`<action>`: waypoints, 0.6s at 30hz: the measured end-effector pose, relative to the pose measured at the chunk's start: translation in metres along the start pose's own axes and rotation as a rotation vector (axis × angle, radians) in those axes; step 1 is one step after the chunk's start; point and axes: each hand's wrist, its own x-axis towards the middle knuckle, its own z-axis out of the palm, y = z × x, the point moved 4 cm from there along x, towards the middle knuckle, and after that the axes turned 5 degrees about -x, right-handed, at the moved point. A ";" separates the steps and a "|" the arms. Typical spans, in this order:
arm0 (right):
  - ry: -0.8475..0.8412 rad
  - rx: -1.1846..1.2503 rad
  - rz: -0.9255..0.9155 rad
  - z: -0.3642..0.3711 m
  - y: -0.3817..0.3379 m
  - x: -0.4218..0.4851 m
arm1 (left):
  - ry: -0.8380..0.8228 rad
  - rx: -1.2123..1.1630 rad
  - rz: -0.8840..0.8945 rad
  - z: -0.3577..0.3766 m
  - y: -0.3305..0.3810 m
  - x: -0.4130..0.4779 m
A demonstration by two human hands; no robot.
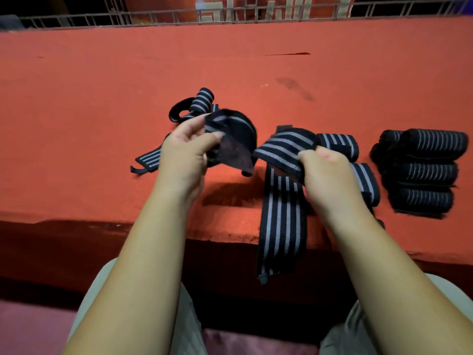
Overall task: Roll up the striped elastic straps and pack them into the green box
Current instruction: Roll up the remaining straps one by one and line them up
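A black strap with grey stripes (281, 147) stretches between my two hands above the red table (102, 98). My left hand (184, 152) pinches its dark end near the fuzzy patch. My right hand (325, 175) grips the striped part, and the strap's long tail (281, 226) hangs over the table's front edge. Another loose strap (202, 99) lies curled behind my left hand, its flat end (149, 160) showing to the left. Two rolled straps (340, 144) sit just behind my right hand. No green box is in view.
A stack of several rolled striped straps (425, 170) lies at the right of the table. A metal wire rack (230, 14) runs along the far edge. My knees in light trousers (184, 316) are below the table's front edge.
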 end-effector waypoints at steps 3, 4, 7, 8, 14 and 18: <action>0.024 -0.032 -0.016 -0.003 0.004 -0.001 | 0.177 0.121 0.024 -0.032 -0.003 0.011; 0.010 -0.031 -0.022 -0.002 0.005 -0.001 | 0.220 0.197 0.031 -0.040 -0.004 0.012; 0.003 -0.015 0.000 0.001 0.009 0.000 | 0.268 0.538 0.089 -0.053 -0.009 0.016; 0.001 -0.017 0.003 0.001 0.010 0.001 | 0.239 0.678 0.122 -0.054 -0.010 0.017; -0.017 -0.053 0.018 0.001 0.016 0.005 | -0.235 1.342 0.116 -0.043 -0.024 0.009; -0.023 -0.082 -0.008 0.001 0.016 0.007 | -0.283 1.620 0.052 -0.046 -0.015 0.003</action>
